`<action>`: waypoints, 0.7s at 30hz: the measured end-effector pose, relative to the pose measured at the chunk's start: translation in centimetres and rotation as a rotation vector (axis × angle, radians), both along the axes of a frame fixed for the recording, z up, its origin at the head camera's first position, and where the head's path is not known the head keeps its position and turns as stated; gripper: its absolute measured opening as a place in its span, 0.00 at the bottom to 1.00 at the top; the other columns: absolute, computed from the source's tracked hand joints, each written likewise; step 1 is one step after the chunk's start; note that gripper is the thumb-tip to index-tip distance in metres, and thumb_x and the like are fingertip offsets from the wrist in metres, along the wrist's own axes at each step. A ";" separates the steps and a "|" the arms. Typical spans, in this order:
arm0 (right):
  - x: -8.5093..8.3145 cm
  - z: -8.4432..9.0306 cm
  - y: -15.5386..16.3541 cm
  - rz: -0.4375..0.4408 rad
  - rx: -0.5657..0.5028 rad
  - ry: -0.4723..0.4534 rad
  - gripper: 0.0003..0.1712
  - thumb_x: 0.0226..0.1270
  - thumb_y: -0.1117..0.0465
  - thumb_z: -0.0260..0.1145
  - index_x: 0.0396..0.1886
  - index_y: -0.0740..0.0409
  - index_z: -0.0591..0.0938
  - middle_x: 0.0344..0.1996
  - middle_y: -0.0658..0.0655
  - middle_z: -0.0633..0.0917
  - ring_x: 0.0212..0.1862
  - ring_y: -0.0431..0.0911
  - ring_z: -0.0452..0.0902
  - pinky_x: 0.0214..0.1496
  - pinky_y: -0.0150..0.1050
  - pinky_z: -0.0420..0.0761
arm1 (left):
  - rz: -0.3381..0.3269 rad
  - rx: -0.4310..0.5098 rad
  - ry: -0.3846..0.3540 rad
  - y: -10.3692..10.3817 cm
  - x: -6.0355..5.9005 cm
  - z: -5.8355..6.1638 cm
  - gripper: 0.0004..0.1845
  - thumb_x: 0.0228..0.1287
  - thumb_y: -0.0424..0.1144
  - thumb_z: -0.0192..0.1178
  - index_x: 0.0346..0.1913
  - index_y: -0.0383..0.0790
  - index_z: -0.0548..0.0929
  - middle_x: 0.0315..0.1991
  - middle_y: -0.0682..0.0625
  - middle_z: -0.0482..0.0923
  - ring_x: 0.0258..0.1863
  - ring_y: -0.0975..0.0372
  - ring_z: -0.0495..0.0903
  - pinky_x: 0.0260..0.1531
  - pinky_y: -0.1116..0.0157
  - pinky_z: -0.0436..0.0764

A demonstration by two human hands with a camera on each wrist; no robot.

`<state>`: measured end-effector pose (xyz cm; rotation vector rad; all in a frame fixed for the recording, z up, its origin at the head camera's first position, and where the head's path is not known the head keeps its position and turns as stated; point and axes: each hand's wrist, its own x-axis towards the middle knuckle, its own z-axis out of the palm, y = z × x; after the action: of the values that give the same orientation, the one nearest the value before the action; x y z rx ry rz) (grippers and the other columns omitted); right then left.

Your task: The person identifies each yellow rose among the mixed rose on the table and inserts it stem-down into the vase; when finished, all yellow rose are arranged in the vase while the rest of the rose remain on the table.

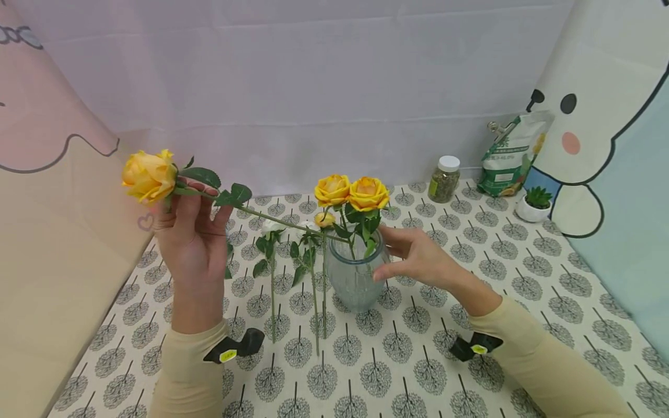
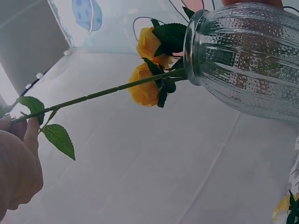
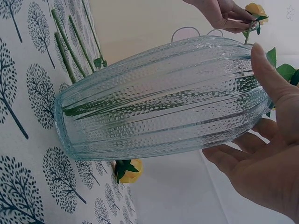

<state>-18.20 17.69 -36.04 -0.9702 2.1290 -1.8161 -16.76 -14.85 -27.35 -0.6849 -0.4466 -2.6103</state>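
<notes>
My left hand (image 1: 195, 249) pinches the stem of a yellow rose (image 1: 150, 177) just below its bloom, up at the left. That stem (image 2: 107, 93) slants down to the right, its lower end at the mouth of a ribbed clear glass vase (image 1: 358, 284). Two other yellow roses (image 1: 368, 193) stand in the vase, their blooms above the rim. Near the rim, my right hand (image 1: 423, 261) grips the vase, thumb on one side and fingers on the other. Through the dimpled glass, green stems (image 3: 154, 102) show blurred.
Left of and behind the vase lie several loose flowers, with a yellow bloom (image 1: 324, 219) and long stems (image 1: 314, 290) pointing toward me. A lidded jar (image 1: 444, 180), a clipped pouch (image 1: 512, 157) and a small potted succulent (image 1: 535, 204) stand at the back right. Curtains surround the patterned tablecloth (image 1: 376, 371).
</notes>
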 end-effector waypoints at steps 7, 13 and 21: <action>0.1 0.0 0.1 0.006 -0.005 -0.007 0.53 0.48 0.59 0.82 0.72 0.68 0.66 0.74 0.63 0.63 0.72 0.56 0.64 0.71 0.42 0.67 | 0.017 -0.045 -0.023 0.7 0.2 -0.1 0.11 0.57 0.15 0.64 0.43 0.21 0.78 0.35 0.35 0.77 0.34 0.48 0.82 0.27 0.57 0.88; 0.1 0.0 0.1 0.009 -0.008 -0.006 0.53 0.48 0.58 0.82 0.72 0.67 0.66 0.74 0.62 0.63 0.72 0.56 0.64 0.71 0.42 0.67 | 0.139 -0.193 -0.021 1.6 0.3 -0.4 0.07 0.59 0.14 0.61 0.40 0.19 0.80 0.36 0.35 0.78 0.33 0.50 0.82 0.27 0.59 0.88; 0.1 0.0 0.0 0.012 -0.010 -0.011 0.53 0.48 0.58 0.82 0.72 0.67 0.67 0.74 0.62 0.63 0.72 0.56 0.64 0.71 0.43 0.66 | 0.153 -0.275 -0.025 2.4 0.4 -1.0 0.13 0.58 0.11 0.56 0.46 0.19 0.80 0.35 0.35 0.79 0.33 0.50 0.83 0.30 0.58 0.88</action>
<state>-18.13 17.68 -36.00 -0.9713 2.1051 -1.8243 -16.38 -12.44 -28.37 -0.6744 -0.8429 -2.4388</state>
